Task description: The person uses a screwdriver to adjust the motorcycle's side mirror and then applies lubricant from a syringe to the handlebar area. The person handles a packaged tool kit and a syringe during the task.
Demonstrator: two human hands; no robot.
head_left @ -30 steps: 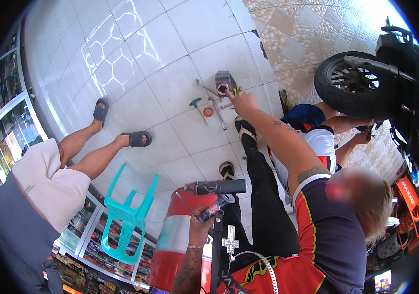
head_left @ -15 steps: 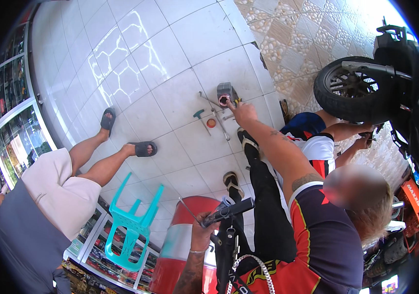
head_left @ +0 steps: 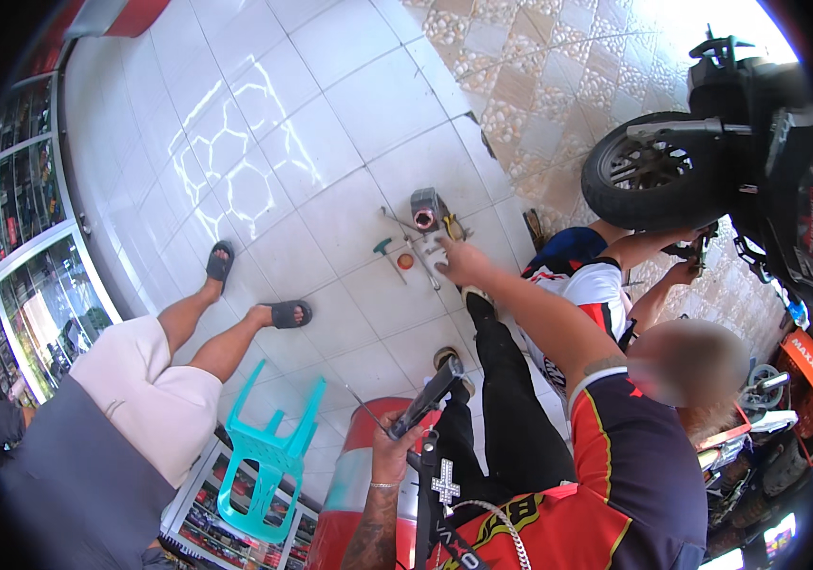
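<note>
My left hand (head_left: 390, 456), near my body, grips a dark, long, blocky part (head_left: 428, 399); a thin rod (head_left: 365, 407) sticks out beside it, its kind unclear. My right hand (head_left: 460, 262) reaches over the floor, fingers stretched and apart, nearest some small metal pieces (head_left: 434, 243) and a long wrench (head_left: 425, 269). Beyond it stands a dark grey part with a round reddish-rimmed hole (head_left: 424, 211). Yellow-handled pliers (head_left: 458, 228) lie beside that part. Left of the wrench are a small orange-brown disc (head_left: 406, 261) and a green T-handle tool (head_left: 385, 249).
A person in light shorts (head_left: 145, 380) stands at left by a turquoise plastic stool (head_left: 264, 465) and glass display cases (head_left: 45, 285). At right another person (head_left: 589, 277) crouches by a motorcycle wheel (head_left: 649, 171). A red and white drum (head_left: 349, 484) stands near my left arm.
My right hand has drawn back from the grey part toward the wrench and small metal pieces. The dark part in my left hand has tilted more upright. The whole view has shifted slightly.
</note>
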